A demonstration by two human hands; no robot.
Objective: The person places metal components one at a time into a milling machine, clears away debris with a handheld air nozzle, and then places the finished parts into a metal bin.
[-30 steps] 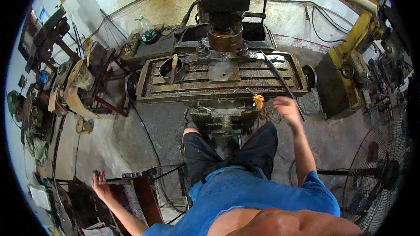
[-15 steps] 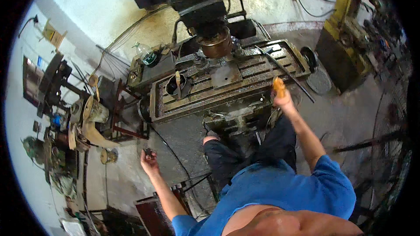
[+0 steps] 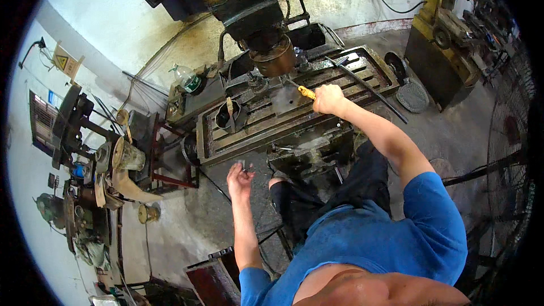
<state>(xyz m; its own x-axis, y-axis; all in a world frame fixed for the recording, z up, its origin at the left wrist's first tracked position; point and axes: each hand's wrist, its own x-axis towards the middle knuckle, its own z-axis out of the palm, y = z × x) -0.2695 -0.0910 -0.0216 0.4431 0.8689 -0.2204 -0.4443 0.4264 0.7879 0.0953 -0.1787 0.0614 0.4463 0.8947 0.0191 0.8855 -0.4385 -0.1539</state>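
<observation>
My right hand (image 3: 328, 100) is closed round a yellow air blow gun (image 3: 306, 92), held over the slotted milling machine table (image 3: 340, 88). Its thin metal nozzle points toward the flat metal plate (image 3: 281, 103) on that table, just below the brown round spindle head (image 3: 273, 59). Off the table's front edge, my left hand (image 3: 239, 183) has its fingers curled up around a small dark metal piece (image 3: 245, 166). Motion blur hides what kind of piece it is.
A dark pot with a brush (image 3: 230, 114) stands on the table's left part. A long metal bar (image 3: 374, 92) lies across its right end, jutting past the front edge. A plastic bottle (image 3: 187, 79) stands behind. Left is a wooden stool-like block (image 3: 148, 213); right, a wire fan guard (image 3: 504, 136).
My right hand has swung left and forward over the table with the blow gun. My left hand has moved right and up, nearer the table, still with the small piece.
</observation>
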